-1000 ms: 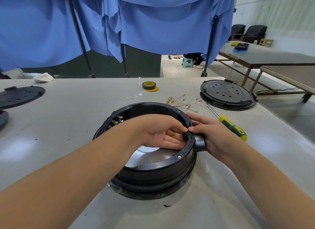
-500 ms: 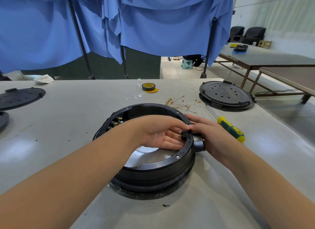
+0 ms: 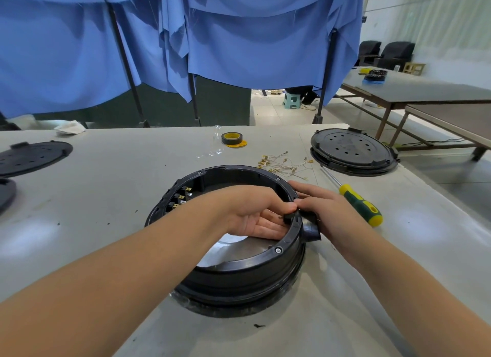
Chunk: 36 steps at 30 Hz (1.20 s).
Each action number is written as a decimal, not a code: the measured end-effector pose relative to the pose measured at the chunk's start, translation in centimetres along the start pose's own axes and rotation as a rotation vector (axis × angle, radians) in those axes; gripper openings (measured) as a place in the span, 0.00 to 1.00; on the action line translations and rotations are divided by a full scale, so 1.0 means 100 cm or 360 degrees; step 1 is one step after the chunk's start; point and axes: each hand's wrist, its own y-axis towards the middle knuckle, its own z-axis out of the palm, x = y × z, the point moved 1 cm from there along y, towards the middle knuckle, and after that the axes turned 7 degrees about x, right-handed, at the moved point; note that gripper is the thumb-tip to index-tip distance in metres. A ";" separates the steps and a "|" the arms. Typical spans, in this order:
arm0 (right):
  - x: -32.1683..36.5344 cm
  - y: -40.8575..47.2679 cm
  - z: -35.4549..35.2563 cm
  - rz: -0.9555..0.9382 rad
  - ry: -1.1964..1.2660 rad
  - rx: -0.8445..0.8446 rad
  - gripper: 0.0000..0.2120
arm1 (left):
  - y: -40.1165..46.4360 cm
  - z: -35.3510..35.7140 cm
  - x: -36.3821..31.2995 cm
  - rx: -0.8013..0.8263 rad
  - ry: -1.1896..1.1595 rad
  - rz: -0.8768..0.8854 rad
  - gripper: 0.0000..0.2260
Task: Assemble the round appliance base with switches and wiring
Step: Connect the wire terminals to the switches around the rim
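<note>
Your left hand [image 3: 255, 213] is inside the round base [image 3: 233, 263], palm up, thumb and fingertips pinching a small black part [image 3: 288, 218] against the inner side of the right rim. Your right hand [image 3: 326, 210] sits outside the same spot, fingers curled over the rim and gripping the black stubby socket housing [image 3: 310, 230] that sticks out of the wall. Thumbs nearly touching over the rim.

Base: black moulded plastic ring, ribbed wall, screw heads along the top edge, shiny metal plate in the bottom. It sits near the middle of the grey table [image 3: 106, 186], close to you. Three switches with brass spade terminals [image 3: 182, 198] on the inner left wall.

Just right of your right hand: screwdriver [image 3: 356, 205], green and yellow handle, steel shaft pointing away. Beyond the base, a loose tangle of thin wires with brass lugs [image 3: 284, 164]. Further back, a roll of black tape [image 3: 232, 138] on a yellow disc. Far right, round black perforated cover [image 3: 350, 150]; similar black discs [image 3: 32, 156] at the left edge. Blue cloth [image 3: 239, 37] hangs behind
</note>
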 end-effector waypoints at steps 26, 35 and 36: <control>0.013 -0.010 -0.016 -0.0279 -0.0799 -0.0152 0.22 | -0.028 -0.084 0.003 -0.1348 0.1213 0.0696 0.17; 0.039 0.020 -0.025 -0.0294 -0.0841 -0.0169 0.13 | -0.018 -0.090 0.012 -0.1081 0.1200 0.0701 0.20; 0.045 0.030 -0.025 -0.0311 -0.0927 -0.0150 0.12 | -0.017 -0.090 0.012 -0.1084 0.1192 0.0711 0.19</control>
